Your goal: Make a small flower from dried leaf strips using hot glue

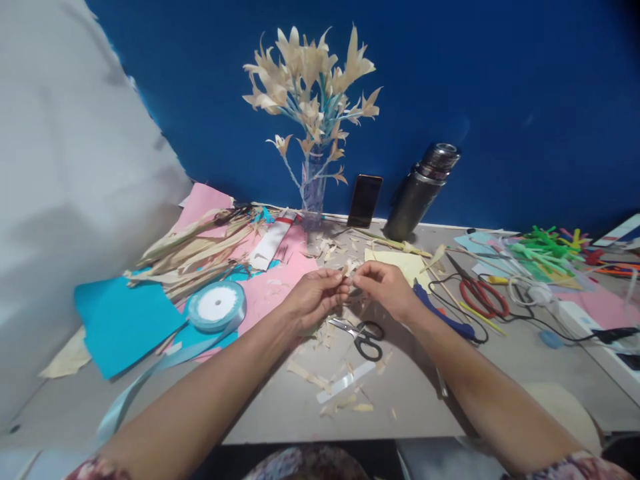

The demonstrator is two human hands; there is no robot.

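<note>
My left hand (320, 293) is closed in a pinch on a small cream piece of dried husk (349, 269). Fingertips of my right hand (383, 283) are pinched at the same piece from the other side, partly hiding it. Just below the hands, small scissors (369, 341) with dark handles lie on the table among husk scraps (307, 377). A blue glue gun (443, 313) rests beside my right wrist. To the left of my left forearm is a roll of light blue ribbon (217, 305), its loose end trailing toward the table's front edge.
A clear vase (313, 190) of husk flowers (310, 73) stands at the wall, near a phone (365, 200) and a dark flask (420, 193). Husk strips (200, 253) and blue paper (125, 327) lie left. Red-handled scissors (483, 298), cords and a power strip (595, 340) lie right.
</note>
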